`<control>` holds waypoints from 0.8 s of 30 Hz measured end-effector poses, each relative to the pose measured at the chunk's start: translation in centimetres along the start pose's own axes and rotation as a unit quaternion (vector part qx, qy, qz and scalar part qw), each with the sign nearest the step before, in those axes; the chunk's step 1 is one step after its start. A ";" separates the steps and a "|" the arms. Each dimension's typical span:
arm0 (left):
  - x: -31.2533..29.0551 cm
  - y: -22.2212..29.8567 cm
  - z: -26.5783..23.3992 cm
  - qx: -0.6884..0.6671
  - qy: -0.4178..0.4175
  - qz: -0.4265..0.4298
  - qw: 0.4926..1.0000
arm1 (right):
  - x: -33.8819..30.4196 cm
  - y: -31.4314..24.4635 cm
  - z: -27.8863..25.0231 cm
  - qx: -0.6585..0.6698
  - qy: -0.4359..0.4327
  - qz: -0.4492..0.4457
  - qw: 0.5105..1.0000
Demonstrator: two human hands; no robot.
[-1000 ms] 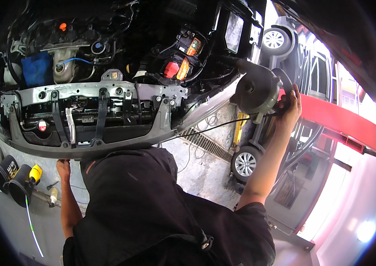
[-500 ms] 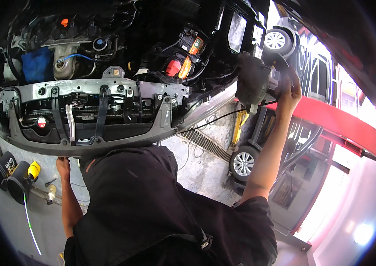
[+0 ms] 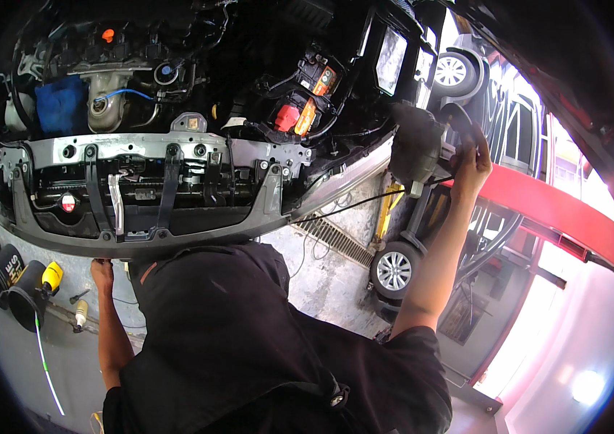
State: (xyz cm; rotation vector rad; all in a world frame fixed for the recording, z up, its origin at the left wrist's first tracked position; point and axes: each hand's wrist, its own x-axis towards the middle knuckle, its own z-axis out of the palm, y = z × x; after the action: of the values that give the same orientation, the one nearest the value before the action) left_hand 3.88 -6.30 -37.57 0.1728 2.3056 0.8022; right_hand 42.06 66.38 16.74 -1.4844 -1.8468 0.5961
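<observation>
My right hand (image 3: 472, 166) is raised at the far right, beside the open engine bay. Its fingers are closed round a dark, bulky rounded part (image 3: 417, 145) with a disc-shaped piece (image 3: 456, 116) at its upper right. The part's exact kind does not show. A thin black rod or cable (image 3: 354, 205) runs from the car's front edge towards this hand. At the left, my left hand (image 3: 102, 273) is closed just below the car's front edge (image 3: 169, 244). Whatever its fingers hold, if anything, is hidden.
The engine bay holds a battery with a red terminal cover (image 3: 287, 117) and a blue cloth (image 3: 60, 105). Black buckets (image 3: 27, 293), a yellow bottle (image 3: 52, 276) and a small pale bottle (image 3: 81, 312) stand lower left. A red beam (image 3: 546, 206) and other cars lie right.
The view has shifted slightly. Both hands keep nearly the same places and grips, and the dark part sits slightly lower and further right in the picture.
</observation>
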 end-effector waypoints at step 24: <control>0.6 -2.1 0.0 0.030 -0.033 -0.014 0.999 | 0.1 -9.8 1.2 -0.083 -0.029 0.047 0.995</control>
State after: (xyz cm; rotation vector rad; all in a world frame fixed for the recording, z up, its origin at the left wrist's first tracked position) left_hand 3.65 -7.79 -39.14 0.1901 2.2670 0.7034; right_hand 34.76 64.14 23.03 -1.6867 -1.9185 0.5457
